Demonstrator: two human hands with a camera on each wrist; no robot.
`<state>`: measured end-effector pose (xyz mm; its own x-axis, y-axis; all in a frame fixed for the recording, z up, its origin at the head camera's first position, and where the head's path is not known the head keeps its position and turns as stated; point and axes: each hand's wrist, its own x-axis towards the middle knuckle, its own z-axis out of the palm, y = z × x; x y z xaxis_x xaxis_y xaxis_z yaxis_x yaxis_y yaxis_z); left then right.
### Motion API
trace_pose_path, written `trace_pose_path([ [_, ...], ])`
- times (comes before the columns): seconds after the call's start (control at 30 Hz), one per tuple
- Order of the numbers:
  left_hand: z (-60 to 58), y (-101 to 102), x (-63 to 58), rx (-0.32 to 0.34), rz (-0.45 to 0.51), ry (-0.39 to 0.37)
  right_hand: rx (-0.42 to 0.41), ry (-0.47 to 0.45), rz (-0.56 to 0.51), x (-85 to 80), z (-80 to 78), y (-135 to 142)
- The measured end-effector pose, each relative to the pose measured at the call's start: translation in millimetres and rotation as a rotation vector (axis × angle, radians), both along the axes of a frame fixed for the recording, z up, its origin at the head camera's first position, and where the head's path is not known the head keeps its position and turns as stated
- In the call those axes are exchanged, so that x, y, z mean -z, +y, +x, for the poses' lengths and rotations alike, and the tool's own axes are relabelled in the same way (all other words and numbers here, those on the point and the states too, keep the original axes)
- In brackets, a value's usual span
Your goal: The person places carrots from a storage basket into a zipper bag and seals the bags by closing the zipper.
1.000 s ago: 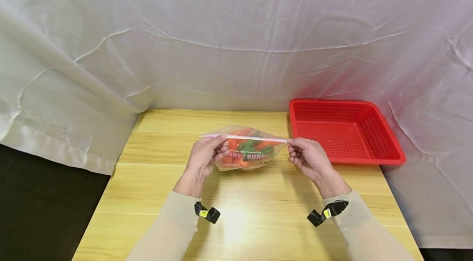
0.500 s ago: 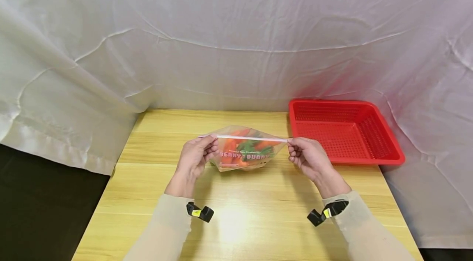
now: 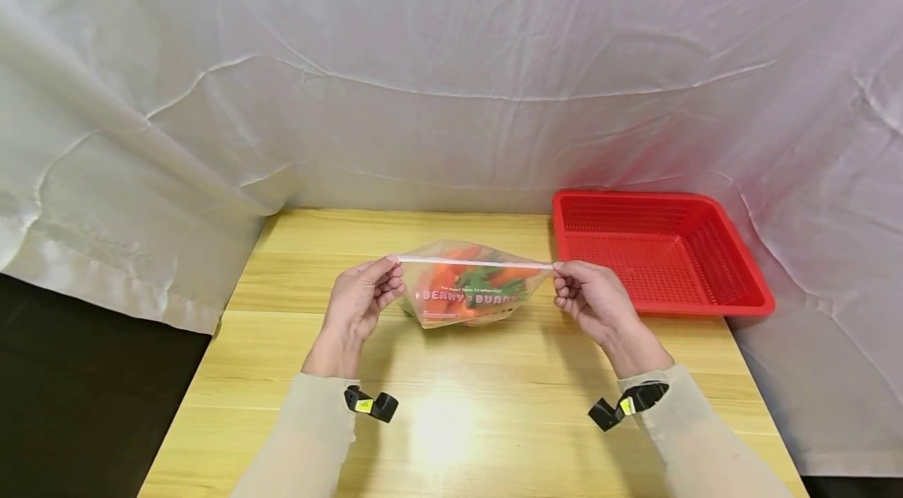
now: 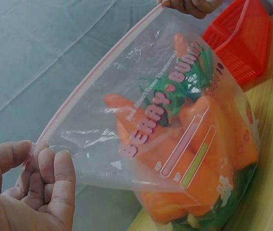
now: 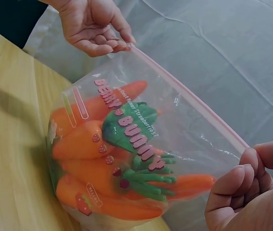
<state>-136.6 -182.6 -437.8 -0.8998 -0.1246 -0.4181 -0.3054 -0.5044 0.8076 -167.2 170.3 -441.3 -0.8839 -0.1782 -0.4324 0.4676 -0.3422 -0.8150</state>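
Observation:
A clear zip bag (image 3: pixel 469 298) printed "BERRY BUNNY" stands on the table with its pink-edged top pulled straight. Inside it lie several orange carrots (image 5: pixel 85 139) with green tops (image 5: pixel 148 183), seen through the plastic. My left hand (image 3: pixel 358 298) pinches the left end of the zip strip (image 4: pixel 93 77) between thumb and forefinger. At the strip's other end, the right hand (image 3: pixel 592 298) pinches the corner in the same way. In both wrist views the top edge runs taut from hand to hand, and its two sides lie together.
A red plastic basket (image 3: pixel 734 278) stands at the table's back right, just beyond the right hand. The wooden table (image 3: pixel 282 419) ends at a pale cloth curtain (image 3: pixel 451 129) behind and at the sides.
My left hand has slid leftward along the zip strip to the bag's left corner. The right hand has stayed at its corner, and the bag has barely moved.

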Motion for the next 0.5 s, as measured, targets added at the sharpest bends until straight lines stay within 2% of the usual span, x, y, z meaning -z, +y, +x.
trace_pose_path([
  [0.5,4.2,-1.1,-7.6,-0.015,0.004,-0.033,0.034,-0.029,-0.025,-5.7,2.3,-4.2],
])
